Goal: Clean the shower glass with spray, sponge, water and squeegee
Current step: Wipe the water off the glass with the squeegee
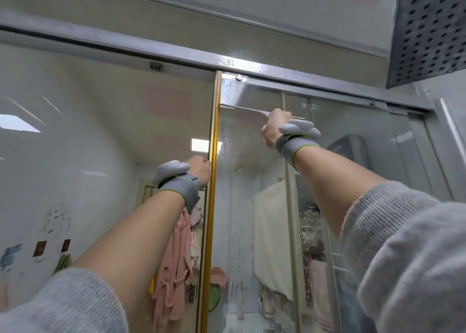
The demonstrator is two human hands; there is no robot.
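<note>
Here my right hand [274, 127] grips the squeegee [242, 110] just under the top rail [176, 55] to pull downward, while my left hand [200, 168] clasps the gold door edge [214, 156] below that rail, steadying the shower glass [252, 176].

Home bathroom — sliding shower glass [252, 206] in metal track [176, 55], pink bathrobe [174, 257] hanging, white tiled wall [63, 156]

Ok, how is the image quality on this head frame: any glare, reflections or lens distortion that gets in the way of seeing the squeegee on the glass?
Head view: wide-angle bending curves the top rail; a bright glare patch sits on it above the squeegee; ceiling lights reflect in the left panel; the right hand and left hand are sharp; the edges look soft.
</note>
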